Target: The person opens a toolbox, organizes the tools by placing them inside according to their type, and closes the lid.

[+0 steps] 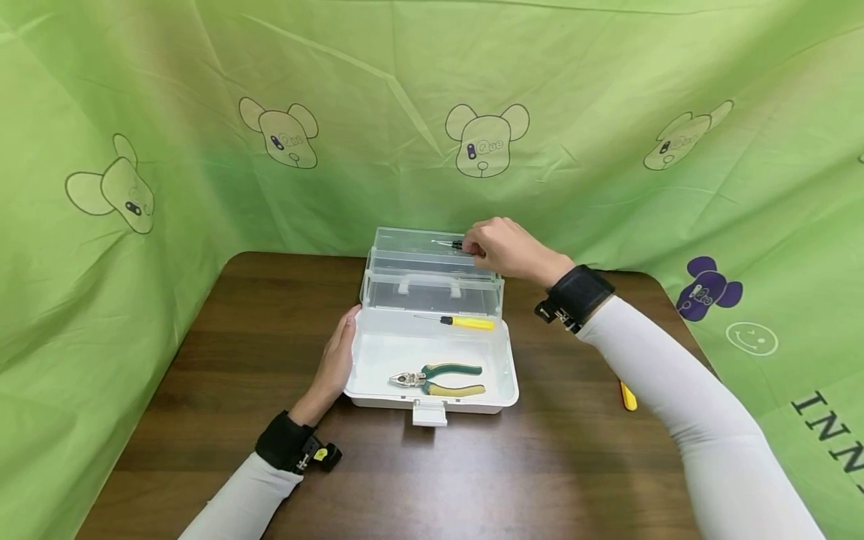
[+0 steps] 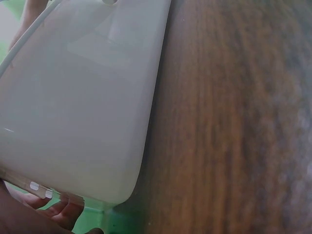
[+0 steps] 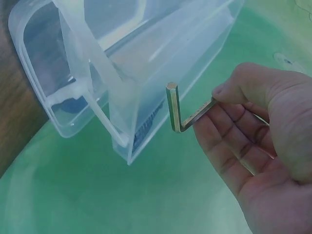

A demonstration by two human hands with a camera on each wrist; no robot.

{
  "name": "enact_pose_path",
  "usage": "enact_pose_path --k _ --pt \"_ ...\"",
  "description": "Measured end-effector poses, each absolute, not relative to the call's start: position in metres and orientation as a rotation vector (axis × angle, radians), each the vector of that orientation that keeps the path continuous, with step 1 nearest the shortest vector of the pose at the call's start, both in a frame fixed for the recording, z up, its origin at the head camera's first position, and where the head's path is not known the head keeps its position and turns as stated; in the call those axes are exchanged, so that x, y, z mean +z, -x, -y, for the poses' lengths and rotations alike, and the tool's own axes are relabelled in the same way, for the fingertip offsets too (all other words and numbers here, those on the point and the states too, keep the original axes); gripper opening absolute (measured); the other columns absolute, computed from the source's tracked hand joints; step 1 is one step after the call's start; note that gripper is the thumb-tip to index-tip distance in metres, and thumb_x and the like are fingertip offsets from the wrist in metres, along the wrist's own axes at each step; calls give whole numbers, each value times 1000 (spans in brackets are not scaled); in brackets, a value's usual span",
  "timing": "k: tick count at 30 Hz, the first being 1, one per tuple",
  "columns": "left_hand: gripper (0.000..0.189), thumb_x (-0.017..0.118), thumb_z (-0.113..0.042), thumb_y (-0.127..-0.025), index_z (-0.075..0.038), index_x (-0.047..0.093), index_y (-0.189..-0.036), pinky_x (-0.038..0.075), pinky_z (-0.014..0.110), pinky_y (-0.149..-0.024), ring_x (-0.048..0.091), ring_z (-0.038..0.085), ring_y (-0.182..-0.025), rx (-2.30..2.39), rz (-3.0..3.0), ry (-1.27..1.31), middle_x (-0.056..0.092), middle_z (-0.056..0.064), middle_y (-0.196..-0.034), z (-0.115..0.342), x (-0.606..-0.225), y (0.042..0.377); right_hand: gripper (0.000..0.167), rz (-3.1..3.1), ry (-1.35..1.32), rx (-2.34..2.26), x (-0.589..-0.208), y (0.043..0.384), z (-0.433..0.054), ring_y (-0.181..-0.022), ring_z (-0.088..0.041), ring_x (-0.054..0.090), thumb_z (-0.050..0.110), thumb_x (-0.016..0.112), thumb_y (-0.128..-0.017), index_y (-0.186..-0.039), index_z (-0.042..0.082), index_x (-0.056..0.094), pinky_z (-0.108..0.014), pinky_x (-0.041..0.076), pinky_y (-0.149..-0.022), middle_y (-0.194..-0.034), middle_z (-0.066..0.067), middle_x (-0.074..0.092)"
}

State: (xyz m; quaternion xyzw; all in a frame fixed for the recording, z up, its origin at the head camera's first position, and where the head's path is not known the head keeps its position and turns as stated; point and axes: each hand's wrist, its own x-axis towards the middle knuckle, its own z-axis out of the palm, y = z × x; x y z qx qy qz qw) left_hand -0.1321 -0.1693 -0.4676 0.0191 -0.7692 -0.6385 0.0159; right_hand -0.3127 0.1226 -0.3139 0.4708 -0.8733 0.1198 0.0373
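Open toolbox and two hands. The right hand [image 1: 502, 244] is raised over the far end of the toolbox [image 1: 385, 401], beside the rearmost of its clear trays [image 1: 405, 240]; thumb and fingers close together on one end of a bent metal key [image 3: 174, 108] — an L-shaped rod, its short arm pointing upward in the right wrist view, held just beside the tray and apart from its wall. A ridged dark item [image 3: 148, 122] shows through the plastic at that tray's corner. The left hand [image 1: 335, 361], fingers extended and loosely bent, rests along the left side of the toolbox and grasps no tool. In the white base, a pair of pliers [image 1: 413, 380] lies near the front wall, its green and yellow handles spread to the right; a yellow screwdriver [image 1: 471, 323] lies behind it, tip leftward. The toolbox stands on a brown tabletop [image 1: 270, 337] — to its right, a red-and-yellow object [image 1: 628, 396] is partly hidden by the right sleeve [image 1: 648, 349]. A green cloth [image 1: 378, 150] hangs behind.
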Motion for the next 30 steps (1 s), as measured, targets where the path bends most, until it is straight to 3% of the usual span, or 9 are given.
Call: enact_pose_path --k 5,13,30 --pt "59 20 -36 -119 -1 28 -166 18 54 -130 22 35 -160 -1985 2390 -55 29 20 -172 169 -468 133 25 2709 -1456 367 -320 315 -118 -70 -16 47 -11 64 -84 -77 12 59 -32 38 -64 -77 -1 55" --pt "59 20 -36 -119 -2 27 -167 17 55 -130 20 36 -161 -1981 2407 -55 26 19 -173 169 -466 132 16 2751 -1480 323 -327 319 -119 -71 -17 50 -11 68 -83 -82 6 67 -33 42 -65 -75 -1 56" --pt "60 19 -37 -119 -1 27 -166 19 56 -129 22 36 -160 -1972 2410 -64 28 19 -172 170 -466 133 24 2777 -1518 308 -337 324 -120 -68 -15 47 -10 65 -83 -76 12 60 -32 38 -64 -72 1 52"
